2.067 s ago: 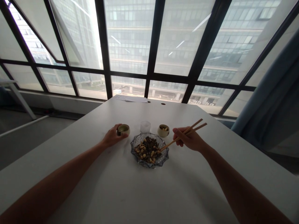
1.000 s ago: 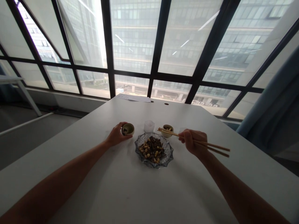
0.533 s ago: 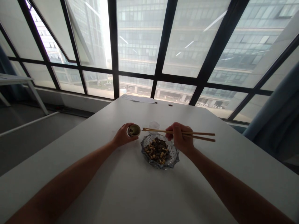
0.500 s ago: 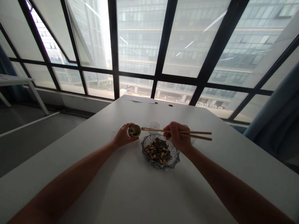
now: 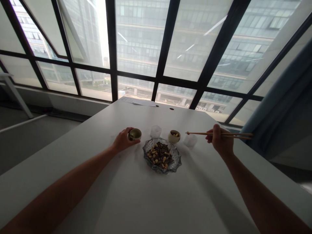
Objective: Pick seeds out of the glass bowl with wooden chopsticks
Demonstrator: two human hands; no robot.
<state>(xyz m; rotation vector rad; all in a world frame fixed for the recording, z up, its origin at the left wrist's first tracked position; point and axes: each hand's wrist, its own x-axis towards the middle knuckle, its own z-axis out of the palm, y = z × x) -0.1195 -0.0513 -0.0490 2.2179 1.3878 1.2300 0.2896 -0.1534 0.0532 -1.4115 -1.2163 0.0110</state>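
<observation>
My left hand (image 5: 123, 140) is closed round a small cup (image 5: 135, 134), tilted so its greenish inside faces me; a few dark bits show in it. My right hand (image 5: 220, 141) grips a pair of wooden chopsticks (image 5: 237, 135), held level and pointing left. Their tips are close together; whether they pinch something small I cannot tell. Between the hands a scalloped glass bowl (image 5: 179, 159) holds dark seeds and pale nuts, perhaps peanuts. Just behind it, a second small cup (image 5: 174, 139) has pale nuts inside.
A clear faceted container (image 5: 155, 131) stands behind the bowl, and another clear one (image 5: 190, 140) is right of the second cup. Papers (image 5: 138, 102) lie at the white table's (image 5: 156, 201) far edge, near two dark round spots. Windows and a blue curtain (image 5: 275, 97) lie beyond.
My right hand has moved right with the chopsticks, away from the left cup, uncovering the second cup and right-hand clear container. My left hand keeps its cup. The view has shifted slightly right.
</observation>
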